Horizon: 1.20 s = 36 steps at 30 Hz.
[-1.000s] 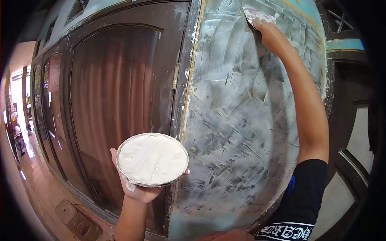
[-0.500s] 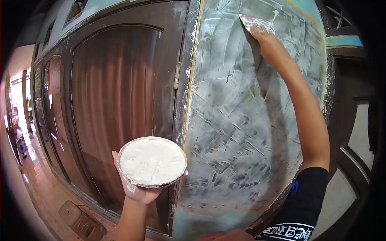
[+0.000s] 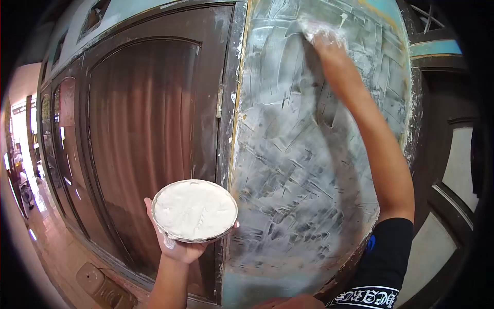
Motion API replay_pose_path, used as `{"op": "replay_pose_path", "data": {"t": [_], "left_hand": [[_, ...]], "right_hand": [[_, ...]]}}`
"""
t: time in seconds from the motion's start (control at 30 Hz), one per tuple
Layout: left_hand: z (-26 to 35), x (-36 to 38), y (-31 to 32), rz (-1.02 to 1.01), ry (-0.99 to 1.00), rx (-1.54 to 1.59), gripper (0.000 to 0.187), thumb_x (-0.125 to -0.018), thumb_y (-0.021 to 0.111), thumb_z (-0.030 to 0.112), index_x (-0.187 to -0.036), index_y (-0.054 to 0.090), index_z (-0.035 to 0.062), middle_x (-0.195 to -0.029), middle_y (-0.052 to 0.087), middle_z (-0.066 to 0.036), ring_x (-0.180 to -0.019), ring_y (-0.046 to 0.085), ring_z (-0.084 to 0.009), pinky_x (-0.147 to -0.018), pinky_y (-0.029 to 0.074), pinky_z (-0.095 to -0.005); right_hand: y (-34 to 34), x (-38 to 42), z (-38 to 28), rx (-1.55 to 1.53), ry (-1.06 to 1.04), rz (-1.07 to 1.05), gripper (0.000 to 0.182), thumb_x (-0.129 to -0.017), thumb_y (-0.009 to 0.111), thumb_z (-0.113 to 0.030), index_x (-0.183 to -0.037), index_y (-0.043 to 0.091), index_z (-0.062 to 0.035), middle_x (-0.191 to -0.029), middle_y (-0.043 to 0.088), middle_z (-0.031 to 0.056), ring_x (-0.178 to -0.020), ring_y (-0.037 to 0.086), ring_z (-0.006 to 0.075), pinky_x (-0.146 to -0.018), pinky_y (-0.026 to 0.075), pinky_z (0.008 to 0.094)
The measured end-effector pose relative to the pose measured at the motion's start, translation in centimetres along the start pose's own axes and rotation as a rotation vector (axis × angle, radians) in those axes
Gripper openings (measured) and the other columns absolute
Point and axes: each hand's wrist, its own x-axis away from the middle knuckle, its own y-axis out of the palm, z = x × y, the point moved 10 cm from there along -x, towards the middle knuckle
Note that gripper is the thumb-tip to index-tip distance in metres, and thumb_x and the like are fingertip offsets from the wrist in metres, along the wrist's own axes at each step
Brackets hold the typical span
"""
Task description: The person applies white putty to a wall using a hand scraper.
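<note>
My left hand (image 3: pixel 180 251) holds up a round container of white paste (image 3: pixel 195 210) from below, its open top facing me. My right hand (image 3: pixel 329 46), smeared with white, is raised high against the wall panel (image 3: pixel 288 154). It grips a flat scraper (image 3: pixel 309 28), blurred and coated in white paste, with its edge at the panel. The panel is grey-blue with streaky, uneven smears of filler.
A dark wooden door (image 3: pixel 213 103) with a reddish curtain (image 3: pixel 149 113) behind its pane stands at left. Another dark door (image 3: pixel 447 98) is at right. A brown object (image 3: pixel 103 283) lies on the tiled floor (image 3: pixel 56 216) at lower left.
The right hand and scraper have moved slightly left in the view, and the scraper is now blurred. The wall and door have also shifted left. The left hand holds the container nearly as before.
</note>
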Motion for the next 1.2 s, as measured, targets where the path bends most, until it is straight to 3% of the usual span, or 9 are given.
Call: {"op": "replay_pose_path", "data": {"t": [0.1, 0.17, 0.43, 0.5, 0.6, 0.67, 0.77, 0.93, 1.2], "left_hand": [[-0.5, 0.0, 0.8, -0.072, -0.027, -0.017, 0.103, -0.084, 0.036, 0.085, -0.15, 0.033, 0.0057, -0.146, 0.041, -0.03, -0.121, 0.048, -0.0613, -0.095, 0.044, -0.0756], [-0.6, 0.1, 0.6, -0.06, -0.024, 0.006, 0.103, -0.084, 0.037, 0.085, -0.15, 0.032, 0.0054, -0.146, 0.041, -0.031, -0.119, 0.048, -0.0635, -0.095, 0.045, -0.0751], [-0.5, 0.3, -0.3, -0.023, 0.001, 0.016, 0.104, -0.084, 0.036, 0.085, -0.15, 0.031, 0.0049, -0.145, 0.041, -0.032, -0.115, 0.047, -0.0676, -0.093, 0.047, -0.074], [-0.9, 0.1, -0.4, -0.002, 0.013, -0.016, 0.104, -0.084, 0.035, 0.085, -0.15, 0.033, 0.0049, -0.145, 0.041, -0.031, -0.115, 0.049, -0.0656, -0.093, 0.046, -0.074], [-1.6, 0.2, 0.6, 0.009, 0.013, 0.035, 0.103, -0.085, 0.034, 0.085, -0.15, 0.033, 0.0048, -0.144, 0.042, -0.031, -0.116, 0.049, -0.0643, -0.094, 0.046, -0.075], [-1.4, 0.3, 0.5, 0.005, 0.028, 0.014, 0.103, -0.085, 0.033, 0.085, -0.149, 0.033, 0.0048, -0.144, 0.042, -0.031, -0.116, 0.049, -0.0641, -0.094, 0.045, -0.0753], [-0.4, 0.6, 0.3, -0.001, 0.068, -0.059, 0.103, -0.085, 0.033, 0.085, -0.15, 0.033, 0.005, -0.144, 0.042, -0.032, -0.114, 0.049, -0.0657, -0.092, 0.047, -0.074], [-0.3, 1.1, -0.4, 0.056, 0.057, -0.035, 0.104, -0.085, 0.034, 0.085, -0.151, 0.03, 0.0056, -0.143, 0.042, -0.033, -0.11, 0.048, -0.0697, -0.089, 0.052, -0.0702], [-0.9, 1.2, -0.1, -0.003, 0.059, -0.029, 0.105, -0.084, 0.036, 0.085, -0.15, 0.03, 0.0043, -0.143, 0.042, -0.033, -0.113, 0.049, -0.0663, -0.089, 0.05, -0.0731]], "right_hand": [[1.8, -2.1, 6.0, -0.249, 0.308, -0.247, 0.05, -0.089, 0.043, 0.006, -0.138, 0.048, 0.0018, -0.135, 0.053, 0.0297, -0.13, 0.048, 0.044, -0.107, 0.043, 0.0477], [3.6, -0.8, 5.7, -0.321, 0.237, -0.167, 0.043, -0.088, 0.046, 0.003, -0.13, 0.05, 0.0085, -0.115, 0.064, 0.0311, -0.119, 0.055, 0.0496, -0.101, 0.046, 0.0517], [-1.0, 0.6, 2.4, -0.072, -0.01, 0.129, 0.056, -0.085, 0.043, 0.008, -0.14, 0.048, -0.0002, -0.136, 0.054, 0.0269, -0.132, 0.048, 0.0403, -0.11, 0.04, 0.0448], [1.8, -3.1, 8.5, -0.184, 0.265, -0.101, 0.054, -0.082, 0.045, 0.009, -0.134, 0.055, -0.0003, -0.118, 0.063, 0.0285, -0.113, 0.058, 0.045, -0.097, 0.046, 0.0466], [3.1, -4.7, 11.5, -0.245, 0.088, 0.101, 0.05, -0.081, 0.046, 0.01, -0.129, 0.058, 0.0011, -0.111, 0.065, 0.0286, -0.107, 0.06, 0.0453, -0.094, 0.048, 0.0479], [4.8, -3.2, 9.3, -0.231, 0.124, -0.193, 0.035, -0.09, 0.043, 0.003, -0.12, 0.06, 0.0007, -0.109, 0.067, 0.0263, -0.103, 0.064, 0.0431, -0.092, 0.051, 0.0488], [4.0, 2.1, 2.4, -0.259, 0.029, -0.182, 0.043, -0.093, 0.041, 0.0, -0.134, 0.053, -0.0003, -0.136, 0.054, 0.0291, -0.134, 0.045, 0.0441, -0.11, 0.041, 0.0473], [0.4, 0.6, 2.5, -0.294, 0.048, 0.019, 0.054, -0.083, 0.045, 0.011, -0.137, 0.051, 0.0029, -0.139, 0.054, 0.0238, -0.136, 0.044, 0.0383, -0.114, 0.036, 0.0426], [5.2, -5.8, 7.2, -0.266, 0.16, -0.275, 0.038, -0.084, 0.049, 0.006, -0.119, 0.063, -0.002, -0.108, 0.067, 0.0258, -0.106, 0.061, 0.044, -0.091, 0.05, 0.0481]]}}
